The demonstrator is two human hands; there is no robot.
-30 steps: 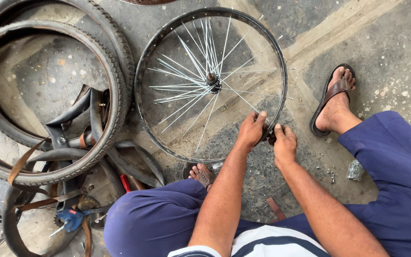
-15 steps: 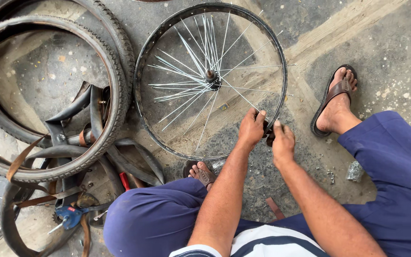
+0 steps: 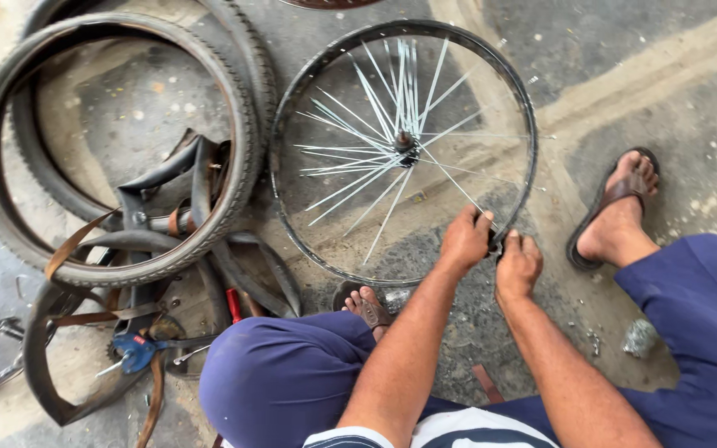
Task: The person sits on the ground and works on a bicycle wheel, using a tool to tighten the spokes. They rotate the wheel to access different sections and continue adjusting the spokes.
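A bare bicycle wheel (image 3: 292, 116) with shiny spokes and a dark rim stands on the concrete in front of me. My left hand (image 3: 464, 239) grips the rim at its lower right, thumb over the edge. My right hand (image 3: 518, 265) is closed right beside it on the same stretch of rim, around something small and dark that I cannot make out. My knees in blue trousers flank both forearms. My sandalled feet rest near the wheel.
Two worn tyres (image 3: 10, 207) lie stacked at the left. Black inner tubes and brown rim strips (image 3: 155, 207) are tangled inside and below them. A blue tool (image 3: 134, 350) and a red-handled tool (image 3: 233, 305) lie at the lower left.
The view has shifted slightly; both hands stay on the rim at the same spot, and the wheel appears a little tilted toward me.
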